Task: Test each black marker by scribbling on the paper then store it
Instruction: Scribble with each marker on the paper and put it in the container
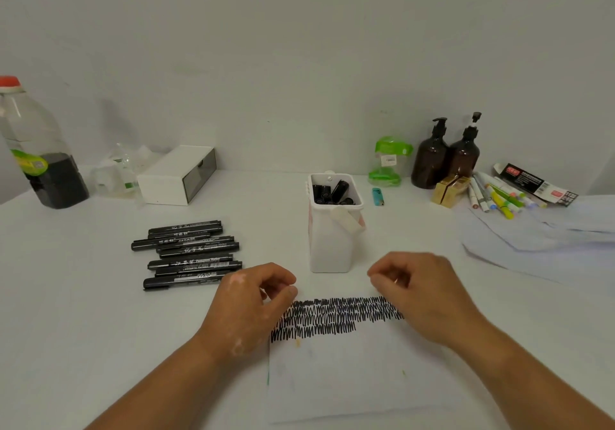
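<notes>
Several capped black markers [189, 253] lie in a loose pile on the white table, left of centre. A white holder [332, 243] behind the paper has several black markers [332, 191] standing in it. The sheet of paper [349, 373] in front of me carries rows of black scribble [332, 316] along its top edge. My left hand [246, 309] hovers at the paper's upper left corner, fingers curled, holding nothing, just right of the nearest marker's end. My right hand [429, 296] rests over the paper's upper right corner, fingers loosely curled, with no marker in it.
At the far left stands a large bottle [36, 150] with dark liquid, then a white box [176, 175]. To the right are a green container [387, 160], two brown pump bottles [446, 156], a blue lighter [377, 196], coloured pens [499, 196] and loose sheets [549, 240].
</notes>
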